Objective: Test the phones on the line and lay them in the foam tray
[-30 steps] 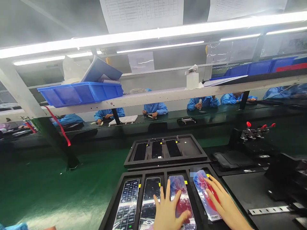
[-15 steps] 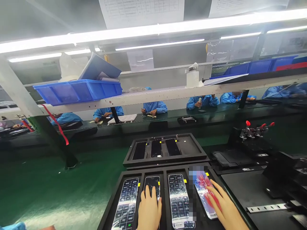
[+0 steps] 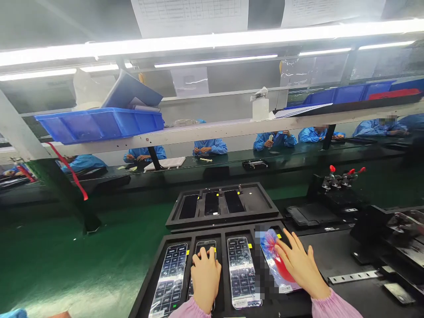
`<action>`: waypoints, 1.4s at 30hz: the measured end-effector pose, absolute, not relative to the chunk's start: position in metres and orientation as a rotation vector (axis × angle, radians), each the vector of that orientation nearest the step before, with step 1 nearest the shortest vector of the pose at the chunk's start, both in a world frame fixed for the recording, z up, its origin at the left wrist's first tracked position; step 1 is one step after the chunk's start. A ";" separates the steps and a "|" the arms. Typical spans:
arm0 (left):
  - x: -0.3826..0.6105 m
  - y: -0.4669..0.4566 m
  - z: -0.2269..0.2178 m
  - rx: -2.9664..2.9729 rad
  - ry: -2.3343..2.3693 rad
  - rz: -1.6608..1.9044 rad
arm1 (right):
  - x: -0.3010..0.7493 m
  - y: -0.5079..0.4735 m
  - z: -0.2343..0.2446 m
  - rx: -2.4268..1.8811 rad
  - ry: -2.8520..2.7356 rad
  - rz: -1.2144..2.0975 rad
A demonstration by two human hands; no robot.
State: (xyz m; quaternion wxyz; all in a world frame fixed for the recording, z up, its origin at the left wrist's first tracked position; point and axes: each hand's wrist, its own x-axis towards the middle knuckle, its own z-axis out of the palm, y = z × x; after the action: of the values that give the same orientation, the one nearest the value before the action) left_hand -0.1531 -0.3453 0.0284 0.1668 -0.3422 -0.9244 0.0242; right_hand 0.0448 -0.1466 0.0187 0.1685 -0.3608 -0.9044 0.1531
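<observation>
My left hand (image 3: 206, 274) rests over a dark-screened phone (image 3: 204, 244), with bent fingertips on its upper part and nothing gripped. That phone lies in the second slot from the left of a black tray (image 3: 221, 256). My right hand (image 3: 300, 260) is spread over the rightmost phone (image 3: 269, 240), its fingers on or just above a lit red and blue picture. Between my hands lies a phone with a grid menu (image 3: 241, 271). Another phone with a grid menu (image 3: 172, 274) is in the leftmost slot. Yellow tabs stick out beside the phones.
Behind stands a second black tray (image 3: 256, 214) with three dark phones. To the right are black fixtures with red-tipped clamps (image 3: 332, 170) and a metal strip (image 3: 354, 277). A shelf with a blue bin (image 3: 99, 126) crosses above. Several people in blue work at a far bench.
My right hand has shifted up on the rightmost phone, whose picture has changed. The left fingers are more bent and reach higher on their phone. The view has tilted slightly, showing both sleeves.
</observation>
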 end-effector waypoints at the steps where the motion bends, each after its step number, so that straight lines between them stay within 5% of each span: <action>1: -0.153 -0.346 0.029 -0.974 -2.629 0.062 | 0.043 -0.143 0.017 -1.035 -2.544 0.432; 8: -0.158 -0.360 0.032 -0.956 -2.632 -0.057 | 0.045 -0.142 0.014 -1.029 -2.358 0.679; 17: -0.160 -0.392 0.029 -1.109 -2.579 -0.784 | 0.053 -0.131 0.009 -0.987 -2.124 0.919; 24: -0.140 -0.425 0.018 -1.148 -2.525 -0.368 | 0.054 -0.130 0.005 -1.010 -2.112 0.988; 31: -0.182 -0.391 0.063 -1.219 -2.665 -0.154 | 0.055 -0.128 0.004 -1.041 -2.110 0.973; 38: -0.193 -0.393 0.119 -0.934 -2.497 -0.209 | 0.058 -0.116 0.007 -1.232 -1.980 1.054; 42: -0.190 -0.439 0.112 -0.783 -2.482 -0.504 | 0.069 -0.112 0.002 -1.383 -2.012 1.192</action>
State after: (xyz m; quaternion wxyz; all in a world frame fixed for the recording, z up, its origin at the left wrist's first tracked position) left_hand -0.1902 -0.4392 0.1115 0.2430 -0.2864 -0.9082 -0.1845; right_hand 0.0691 -0.1115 0.0024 0.2106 -0.4975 -0.7239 0.4290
